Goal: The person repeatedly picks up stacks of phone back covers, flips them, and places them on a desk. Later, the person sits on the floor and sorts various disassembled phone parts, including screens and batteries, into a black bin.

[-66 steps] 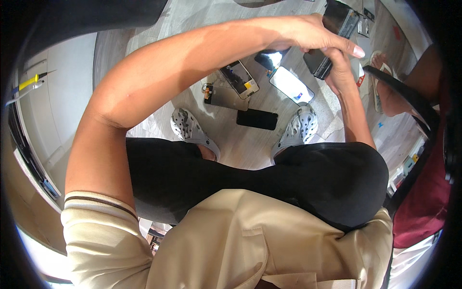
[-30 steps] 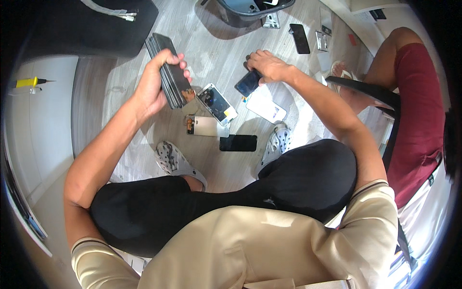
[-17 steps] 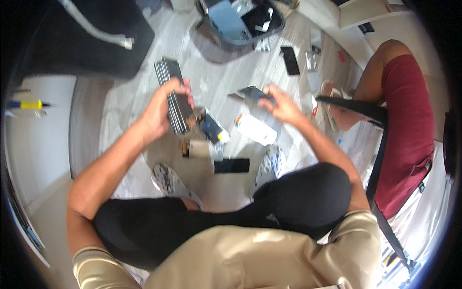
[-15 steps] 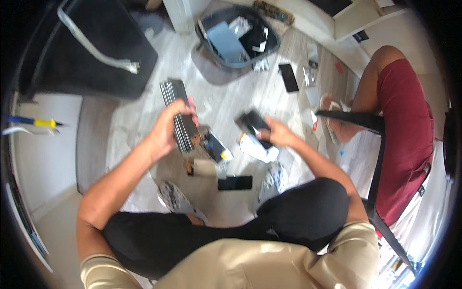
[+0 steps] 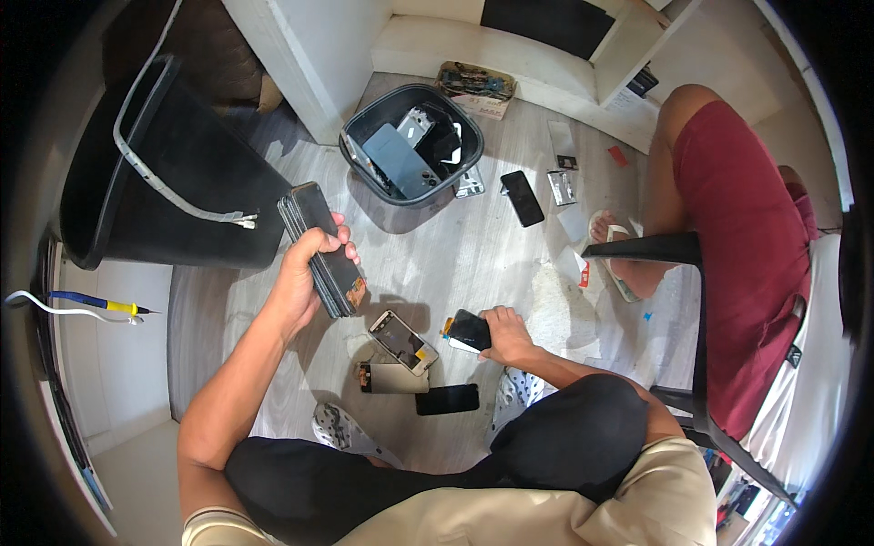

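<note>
My left hand [image 5: 308, 273] is closed around a thick stack of phone screens [image 5: 326, 246], held tilted above the floor. The top one is dark, with a copper-coloured patch at its lower end. My right hand [image 5: 508, 335] grips the right edge of a black phone screen [image 5: 470, 328] with an orange flex cable, low over the floor. Under it shows the edge of a white flat piece [image 5: 464, 346]. Between my hands lie a gold-framed phone part [image 5: 403, 343], a beige panel [image 5: 393, 379] and a black phone screen [image 5: 447, 399], close together or overlapping.
A dark bin [image 5: 414, 196] of phone parts stands ahead, beside a box [image 5: 478, 86]. Another black phone [image 5: 523, 198] lies right of it. A large black container [image 5: 200, 191] with a cable is at left. Someone in red shorts [image 5: 742, 237] sits at right by a chair's black frame [image 5: 646, 247].
My view has shifted, so the floor things appear lower. My right hand has come down and nearer to me with the black screen. My left hand keeps hold of the stack.
</note>
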`<action>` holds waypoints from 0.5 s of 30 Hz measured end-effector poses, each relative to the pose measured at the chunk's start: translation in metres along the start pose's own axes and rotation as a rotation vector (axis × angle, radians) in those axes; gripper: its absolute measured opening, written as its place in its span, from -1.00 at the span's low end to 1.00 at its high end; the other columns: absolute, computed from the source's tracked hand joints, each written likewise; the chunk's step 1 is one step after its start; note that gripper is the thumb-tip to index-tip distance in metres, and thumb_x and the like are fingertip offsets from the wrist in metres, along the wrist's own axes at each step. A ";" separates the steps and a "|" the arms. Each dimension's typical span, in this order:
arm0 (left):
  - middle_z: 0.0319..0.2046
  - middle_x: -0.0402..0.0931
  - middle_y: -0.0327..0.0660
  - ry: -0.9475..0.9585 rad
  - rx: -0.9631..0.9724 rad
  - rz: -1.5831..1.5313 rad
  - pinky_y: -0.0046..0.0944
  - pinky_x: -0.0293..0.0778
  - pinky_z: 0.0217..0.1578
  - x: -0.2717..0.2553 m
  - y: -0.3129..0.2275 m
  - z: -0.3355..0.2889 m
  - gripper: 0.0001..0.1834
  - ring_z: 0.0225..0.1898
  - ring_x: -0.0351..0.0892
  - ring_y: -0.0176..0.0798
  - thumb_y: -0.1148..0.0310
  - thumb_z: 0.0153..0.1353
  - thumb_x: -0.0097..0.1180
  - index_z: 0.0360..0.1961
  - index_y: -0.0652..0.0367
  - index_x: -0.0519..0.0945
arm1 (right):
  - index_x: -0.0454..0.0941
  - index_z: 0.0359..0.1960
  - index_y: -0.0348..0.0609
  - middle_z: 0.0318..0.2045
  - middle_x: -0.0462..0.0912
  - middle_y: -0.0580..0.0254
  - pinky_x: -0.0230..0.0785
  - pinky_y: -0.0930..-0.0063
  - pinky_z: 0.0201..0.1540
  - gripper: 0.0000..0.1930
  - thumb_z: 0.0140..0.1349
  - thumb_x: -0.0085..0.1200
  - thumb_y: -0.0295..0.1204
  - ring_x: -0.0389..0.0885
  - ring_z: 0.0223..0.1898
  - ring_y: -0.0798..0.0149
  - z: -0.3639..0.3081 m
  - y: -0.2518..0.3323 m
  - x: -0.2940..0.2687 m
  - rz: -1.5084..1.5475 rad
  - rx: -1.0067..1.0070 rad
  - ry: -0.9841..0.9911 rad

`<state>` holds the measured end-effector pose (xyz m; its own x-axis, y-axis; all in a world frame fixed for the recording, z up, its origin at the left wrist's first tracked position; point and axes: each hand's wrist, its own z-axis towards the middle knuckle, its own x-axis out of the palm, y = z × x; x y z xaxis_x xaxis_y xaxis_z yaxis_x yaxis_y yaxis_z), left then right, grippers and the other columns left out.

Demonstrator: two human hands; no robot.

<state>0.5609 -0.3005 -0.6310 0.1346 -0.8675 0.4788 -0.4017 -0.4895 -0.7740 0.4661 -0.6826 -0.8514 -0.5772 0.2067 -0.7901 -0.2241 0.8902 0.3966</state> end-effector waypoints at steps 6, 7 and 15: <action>-0.18 0.51 -0.20 -0.052 -0.004 -0.007 -0.06 0.58 0.05 0.012 0.001 0.005 -0.51 -0.16 0.58 -0.20 0.36 0.25 0.17 0.20 0.23 0.44 | 0.53 0.24 -0.23 0.11 0.64 -0.20 0.47 0.01 0.27 -0.43 0.29 0.47 -0.28 0.61 0.20 -0.23 0.016 -0.006 -0.024 0.260 -0.060 0.192; -0.17 0.51 -0.19 -0.051 0.009 -0.007 -0.05 0.58 0.06 0.013 -0.002 0.005 -0.51 -0.15 0.57 -0.19 0.35 0.24 0.16 0.19 0.23 0.45 | 0.53 0.23 -0.24 0.09 0.66 -0.20 0.48 0.02 0.24 -0.49 0.35 0.41 -0.29 0.64 0.17 -0.21 0.022 -0.008 -0.036 0.319 -0.129 0.246; -0.16 0.52 -0.19 -0.065 0.101 -0.023 -0.07 0.58 0.06 0.013 -0.030 0.000 -0.49 -0.15 0.58 -0.19 0.35 0.25 0.18 0.21 0.25 0.43 | 0.46 0.34 -0.32 0.13 0.72 0.21 0.44 0.34 0.33 -0.61 0.52 0.16 -0.59 0.58 0.14 0.41 0.086 0.014 -0.156 0.916 -0.262 0.298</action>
<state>0.5751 -0.2970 -0.6018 0.2027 -0.8584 0.4712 -0.3048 -0.5126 -0.8027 0.6204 -0.6677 -0.7622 -0.7795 0.6264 0.0072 0.2606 0.3138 0.9130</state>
